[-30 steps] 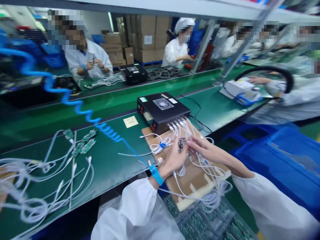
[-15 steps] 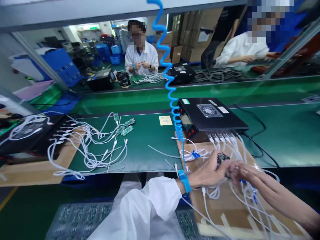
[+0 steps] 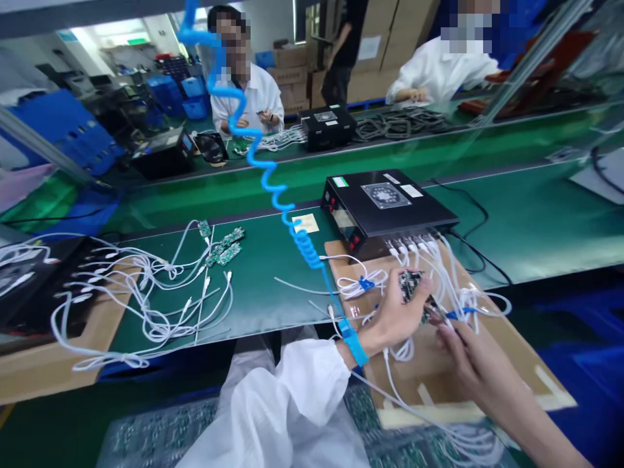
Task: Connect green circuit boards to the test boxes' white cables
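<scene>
My left hand (image 3: pixel 396 312), with a blue strap on its wrist, holds a small green circuit board (image 3: pixel 411 281) between thumb and fingers. The board is tilted above the cardboard, its lower part partly covered by my thumb. My right hand (image 3: pixel 470 351) pinches a white cable (image 3: pixel 449 322) at the lower right edge of the board; whether its plug is seated, I cannot tell. Just behind my hands, a black box (image 3: pixel 390 201) with a fan grille has several white cables plugged into its side.
Cardboard (image 3: pixel 429 383) lies under my hands, with coiled cables on it. A blue coiled cord (image 3: pixel 266 169) hangs across the view. On the left are loose white cables (image 3: pixel 156 286), several boards (image 3: pixel 229 253) and another black box (image 3: pixel 43 279). Two co-workers sit opposite.
My view has shifted, so the bench appears farther left. My hands have moved a little apart and the board between them is more visible. My right fingers now pinch at its lower edge.
</scene>
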Motion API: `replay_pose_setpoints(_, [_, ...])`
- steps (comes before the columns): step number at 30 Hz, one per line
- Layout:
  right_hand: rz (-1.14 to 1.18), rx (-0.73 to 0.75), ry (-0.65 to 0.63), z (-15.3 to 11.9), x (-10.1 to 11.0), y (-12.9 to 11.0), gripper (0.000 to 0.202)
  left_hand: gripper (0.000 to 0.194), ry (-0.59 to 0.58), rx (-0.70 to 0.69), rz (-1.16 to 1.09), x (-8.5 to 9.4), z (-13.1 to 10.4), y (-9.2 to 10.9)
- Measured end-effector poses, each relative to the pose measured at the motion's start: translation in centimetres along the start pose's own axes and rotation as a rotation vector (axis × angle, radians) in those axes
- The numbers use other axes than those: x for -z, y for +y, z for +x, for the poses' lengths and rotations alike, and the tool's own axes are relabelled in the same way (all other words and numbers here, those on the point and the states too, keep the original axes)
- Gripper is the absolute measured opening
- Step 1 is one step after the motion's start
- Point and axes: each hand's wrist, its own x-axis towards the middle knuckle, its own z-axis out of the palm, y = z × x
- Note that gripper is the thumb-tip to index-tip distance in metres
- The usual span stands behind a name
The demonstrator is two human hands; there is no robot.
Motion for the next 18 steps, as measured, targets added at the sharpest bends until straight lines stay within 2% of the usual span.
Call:
replay_pose_setpoints(4, [0.138,-0.046,-0.05,0.4,1.1,-1.3,0.043,0.053,-0.024,-0.027,-0.031,-0.1,0.4,-0.3])
replay_pose_setpoints(8, [0.171,-0.04,-0.018,0.8,1.4,-1.8,0.044,0.051,-0.006,-0.034,-0.047,-0.3,0.8,-0.8])
replay_pose_setpoints(13, [0.025,0.008,0.041,1.2,1.0,-1.6,0.04,0.046,0.095,0.001,0.006,-0.7,0.3,-0.3])
replay_pose_setpoints(16, [-0.069,0.044,0.016,1.3,1.0,-1.7,0.033,0.042,0.14,-0.017,0.045,-0.7,-0.4,0.4])
replay_pose_setpoints(18, [-0.035,0.051,-0.022,1.3,1.0,-1.6,0.031,0.041,0.152,-0.011,0.041,-0.6,-0.7,0.7])
